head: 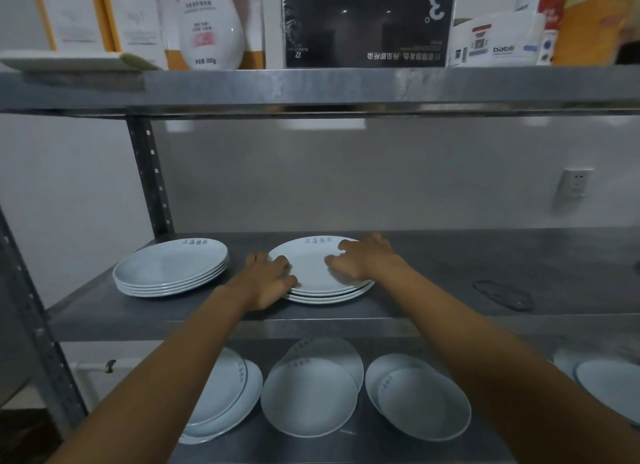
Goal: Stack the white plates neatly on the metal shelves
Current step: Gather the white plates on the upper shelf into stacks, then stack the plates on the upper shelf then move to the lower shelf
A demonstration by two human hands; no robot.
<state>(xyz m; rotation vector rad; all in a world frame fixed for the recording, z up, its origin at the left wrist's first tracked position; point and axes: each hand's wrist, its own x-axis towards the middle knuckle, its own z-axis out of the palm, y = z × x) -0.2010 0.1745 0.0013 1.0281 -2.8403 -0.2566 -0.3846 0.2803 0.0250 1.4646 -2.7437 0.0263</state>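
Both hands were on the centre plate stack (317, 273) on the middle shelf (450, 273). Left hand (268, 278) cupped the stack's left edge, fingers curled round the rims. Right hand (363, 257) lay open, fingers spread on the top plate w/ thumb near the middle. A 2nd stack (171, 268) sat to the left, apart. Loose overlapping plates (310, 398) lay on the lower shelf; count unclear, maybe 7+. Boxes (369, 23) stood up top.
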